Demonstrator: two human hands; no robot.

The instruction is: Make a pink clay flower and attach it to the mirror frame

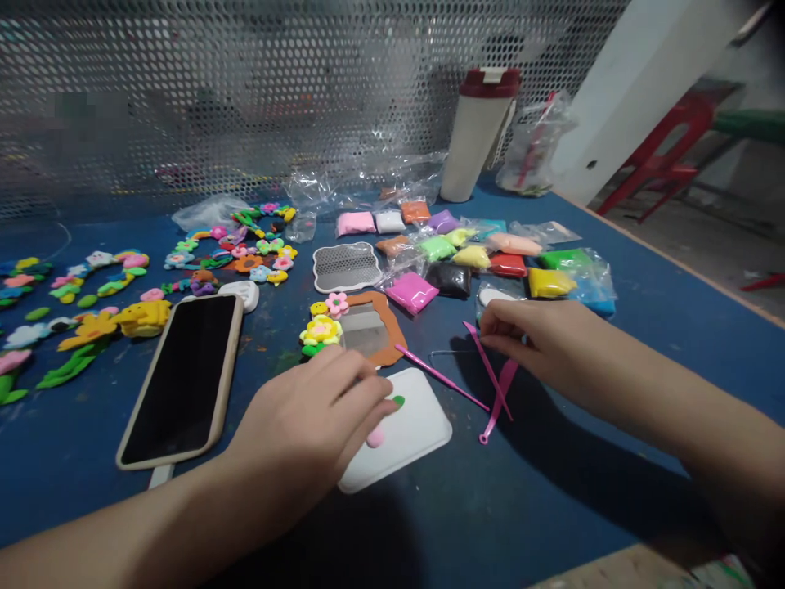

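My left hand (319, 409) hovers over a white board (417, 433), its fingers bent and thumb close to the index finger. At its fingertips is a small green clay piece (398, 402); whether it is held or lies on the board I cannot tell. A pink clay piece (375, 437) shows just below that hand. On the right, my right hand (512, 331) has its fingers pinched at the upper end of a pink clay tool (491, 376). A second, wider pink tool (500, 401) lies under it, and a thin pink tool (441, 377) rests to the left.
Behind my left hand lies a brown-framed mirror (389, 327) with clay flowers, and beyond it a white-framed mirror (347, 267). Several clay packets (450, 278) spread behind my right hand. A phone (184, 376), flower decorations (245, 262) and a tumbler (478, 135) stand or lie around.
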